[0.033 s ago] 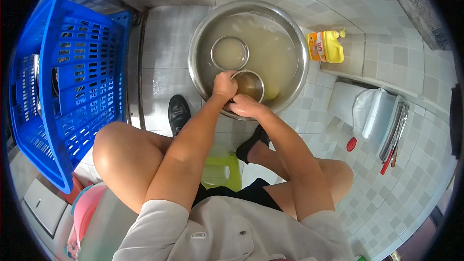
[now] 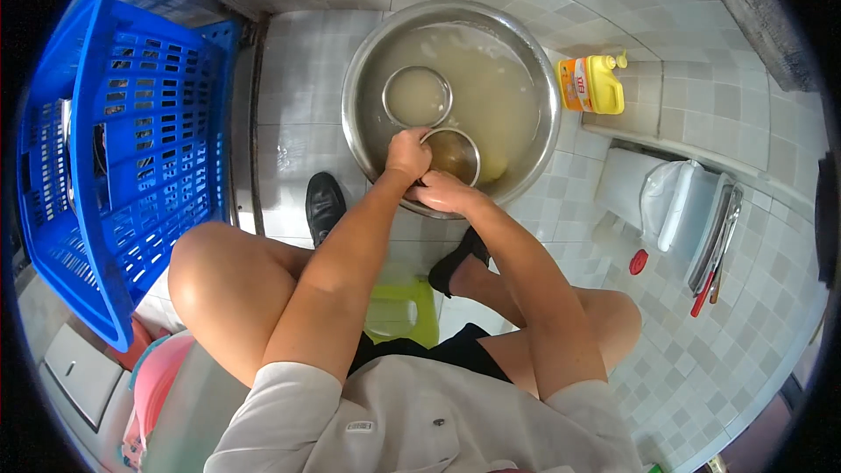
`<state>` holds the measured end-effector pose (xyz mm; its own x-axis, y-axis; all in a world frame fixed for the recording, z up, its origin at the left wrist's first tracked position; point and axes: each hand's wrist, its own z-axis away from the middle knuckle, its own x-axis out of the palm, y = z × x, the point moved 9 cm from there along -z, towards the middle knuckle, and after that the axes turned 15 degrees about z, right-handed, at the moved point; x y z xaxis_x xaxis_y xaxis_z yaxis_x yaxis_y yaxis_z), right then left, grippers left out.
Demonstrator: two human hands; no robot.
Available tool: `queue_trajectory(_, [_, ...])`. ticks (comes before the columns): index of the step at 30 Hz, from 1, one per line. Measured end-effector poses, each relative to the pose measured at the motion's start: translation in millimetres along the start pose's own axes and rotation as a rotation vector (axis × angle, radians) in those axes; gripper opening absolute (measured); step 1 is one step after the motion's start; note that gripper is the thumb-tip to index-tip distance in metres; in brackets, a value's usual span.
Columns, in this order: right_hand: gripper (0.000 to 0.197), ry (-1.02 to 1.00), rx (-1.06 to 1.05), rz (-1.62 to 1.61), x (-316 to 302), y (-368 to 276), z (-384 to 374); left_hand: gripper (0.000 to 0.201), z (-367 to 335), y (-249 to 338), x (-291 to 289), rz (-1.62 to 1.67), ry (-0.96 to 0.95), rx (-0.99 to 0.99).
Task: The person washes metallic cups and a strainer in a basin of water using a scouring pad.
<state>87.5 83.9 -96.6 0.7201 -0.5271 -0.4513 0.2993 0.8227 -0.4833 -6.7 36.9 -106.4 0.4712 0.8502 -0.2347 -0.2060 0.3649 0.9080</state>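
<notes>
A wide steel basin (image 2: 552, 127) of cloudy, yellowish water stands on the floor in front of me. At its near edge, a round metal bowl (image 2: 477, 166) is tilted over the water. My left hand (image 2: 408, 154) is closed on the left side of that bowl's rim. From below right, my right hand (image 2: 445, 194) wraps the bowl's near side, its fingertips partly hidden. Whether a cloth lies between the hands, I cannot tell. Farther back on the left, a second metal bowl (image 2: 417, 96) sits in the basin, filled with the same cloudy water.
A large blue plastic basket (image 2: 158, 123) stands at the left. By the right wall is a yellow jug (image 2: 603, 85) with a pump top. Nearer are a clear plastic container (image 2: 692, 210), red-handled tongs (image 2: 701, 298) and a red cap (image 2: 638, 262). A green stool (image 2: 425, 311) is under me.
</notes>
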Motion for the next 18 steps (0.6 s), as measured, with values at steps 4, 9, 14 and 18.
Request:
queue_trajectory(4, [0.057,0.074,-0.126,0.091,-13.9,-10.5,-2.5,0.035,-0.4,2.5,0.2,0.005,-0.062,-0.051])
queue_trajectory(9, [0.088,-0.153,-0.008,0.885,-15.1,-4.7,-1.8,0.036,2.1,9.0,6.5,-0.026,-0.096,-0.009])
queue_trajectory(14, [0.088,-0.345,0.102,0.801,6.0,17.9,12.4,0.037,9.8,20.6,13.0,-0.042,-0.1,0.044])
queue_trajectory(18, [0.072,-0.137,0.151,0.374,-0.8,15.2,13.0,0.036,13.4,23.0,5.0,-0.026,-0.042,0.149])
